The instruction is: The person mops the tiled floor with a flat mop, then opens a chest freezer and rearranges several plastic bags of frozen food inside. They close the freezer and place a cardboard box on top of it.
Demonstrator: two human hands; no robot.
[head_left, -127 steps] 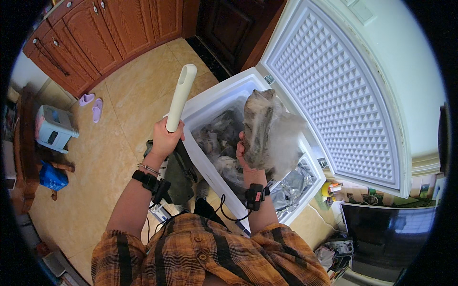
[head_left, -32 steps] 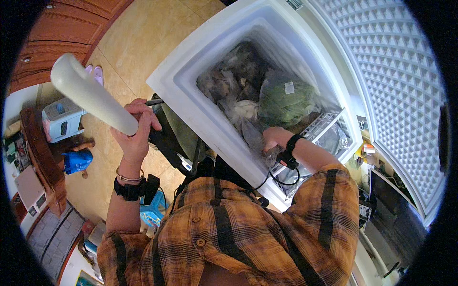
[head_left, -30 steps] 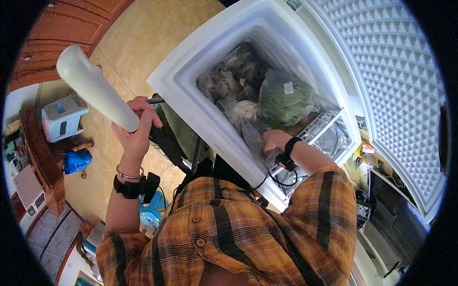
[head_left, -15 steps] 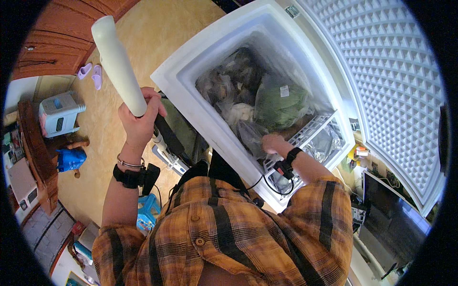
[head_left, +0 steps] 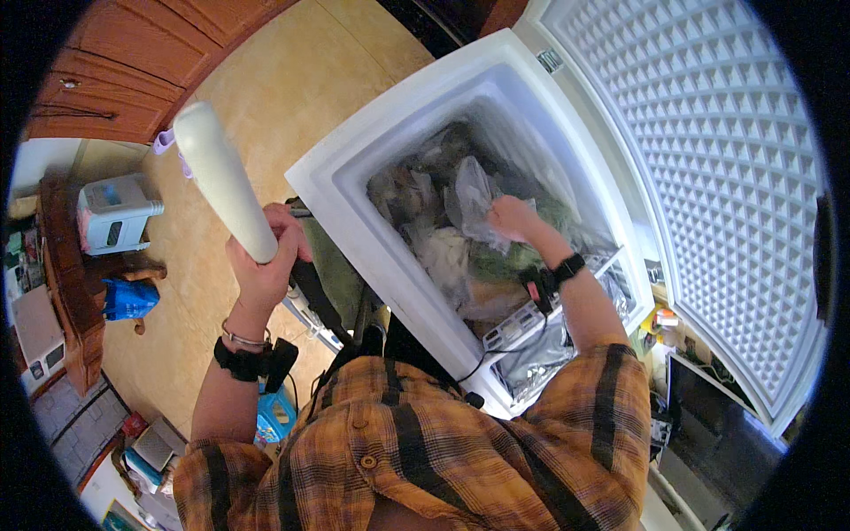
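- My right hand (head_left: 515,219) was clenched on one end of a clear bag (head_left: 471,196), over the middle of the open freezer (head_left: 400,279).
- My left hand (head_left: 257,281) was wrapped around the lower end of a cream tube (head_left: 217,173), outside the freezer, with the tube leaning up and to the left.
- Under my right wrist lay a green bundle (head_left: 509,264), partly covered by the clear bag and my hand.
- A whitish bag (head_left: 443,257) lay beside it, toward the near wall.
- A white rack (head_left: 509,334) stood between these and some silver packets (head_left: 536,363), with my right forearm crossing above.
- The lid (head_left: 717,177) stood raised along the right side, its studded inner face toward me.
- A black cable (head_left: 478,361) hung from my right wrist device (head_left: 538,288) across the freezer's near edge.
- A dark green thing (head_left: 332,257) filled the space between my left hand and the freezer.
- The tube hid part of the lilac slippers (head_left: 164,142); a blue bag (head_left: 131,298) and a pale blue box (head_left: 119,212) were farther left.
- For labels, I saw a red patch on the wrist device, its marks too small to read.
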